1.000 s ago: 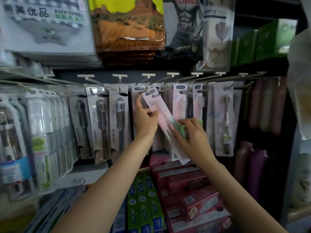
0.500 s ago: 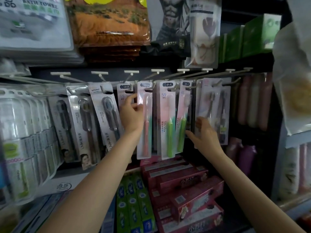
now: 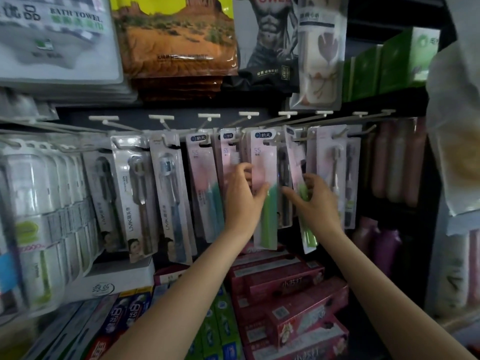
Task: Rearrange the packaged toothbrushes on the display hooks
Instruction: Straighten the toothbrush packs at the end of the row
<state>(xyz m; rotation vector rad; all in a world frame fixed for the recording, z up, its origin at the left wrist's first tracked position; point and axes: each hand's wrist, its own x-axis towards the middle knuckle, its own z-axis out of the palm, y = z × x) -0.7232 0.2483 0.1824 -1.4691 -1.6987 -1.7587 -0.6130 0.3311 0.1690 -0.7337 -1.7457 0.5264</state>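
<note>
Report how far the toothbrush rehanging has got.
Done: grey packs and the leftmost pink pack hang straight. In hand: the left hand holds a pink-green pack; the right hand touches a tilted green-handled pack. Left: straightening that one.

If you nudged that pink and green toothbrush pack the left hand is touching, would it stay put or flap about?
Probably it would swing: the pink and green pack hangs from a single hook at its top, bottom free. It looks like thin card with a clear blister, so likely light and slightly bendy. The left hand appears to be steadying it.
</note>
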